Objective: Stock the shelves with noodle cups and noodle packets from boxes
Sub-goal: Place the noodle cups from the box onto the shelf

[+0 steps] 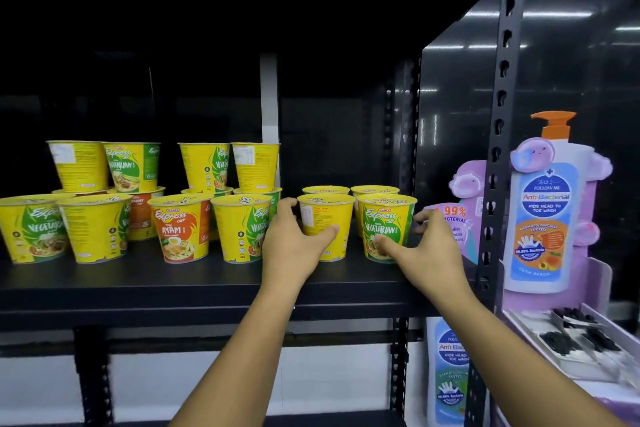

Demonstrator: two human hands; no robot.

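Obs.: two noodle cups stand upright at the right end of the shelf (207, 282), front row, one in each grip.

- Left hand (294, 248): grip closed round the plain-side cup (323, 215), thumb across its front, fingers wrapped round its left flank.
- Right hand (434, 248): grip closed round the Vegetarian cup (389, 218), thumb on the front, fingers round the right flank.
- Both cup bases appear to rest on the shelf. The two cups stand just beside each other; whether they touch, cannot tell.
- Directly beyond the grips: two back-row cups (325, 190), lids only visible.
- Just left of the left grip: neighbour cup (242, 229), close to the knuckles.
- Right of the right grip: purple soap display (453, 218), near the fingertips.
- Boxes not in view.

Judgement: step is seating and squaring this pair.

1. Turn the plain-side cup in the left grip so its logo faces out, matching the right one.
2. Keep bases flat and slide rather than lift; tapered cups tip easily.
3. Ease the fingers straight back on release, so the neighbour cup is not knocked.
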